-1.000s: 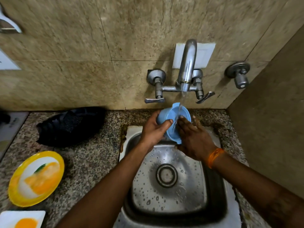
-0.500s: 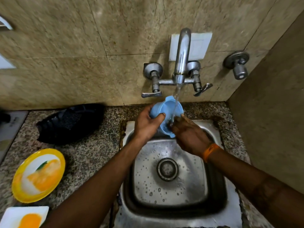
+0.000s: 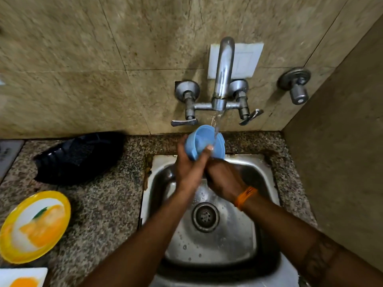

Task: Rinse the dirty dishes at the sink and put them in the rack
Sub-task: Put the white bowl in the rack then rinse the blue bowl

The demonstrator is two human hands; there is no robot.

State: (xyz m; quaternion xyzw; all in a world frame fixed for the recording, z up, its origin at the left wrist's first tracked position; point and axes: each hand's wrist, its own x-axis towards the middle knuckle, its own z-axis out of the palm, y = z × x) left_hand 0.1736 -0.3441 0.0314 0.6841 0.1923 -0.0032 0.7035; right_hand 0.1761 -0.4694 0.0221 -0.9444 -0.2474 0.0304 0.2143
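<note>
A blue plastic cup [image 3: 199,141] is tilted under the water running from the tap [image 3: 222,79], above the back edge of the steel sink [image 3: 267,183]. My left hand [image 3: 190,168] grips the cup from the left, with the thumb across its rim. My right hand [image 3: 224,177] is pressed against the cup's underside and against my left hand; its fingers are hidden behind them. A black dish rack [image 3: 78,156] lies on the counter left of the sink.
A yellow plate [image 3: 35,226] with an orange print sits on the granite counter [image 3: 107,204] at the left. A white plate [image 3: 20,278] shows at the bottom left corner. A second valve [image 3: 296,88] sticks out of the wall on the right. A side wall closes off the right.
My right hand's fingers left the cup's mouth and moved under it. My left hand turned the cup so that its mouth faces more to the left.
</note>
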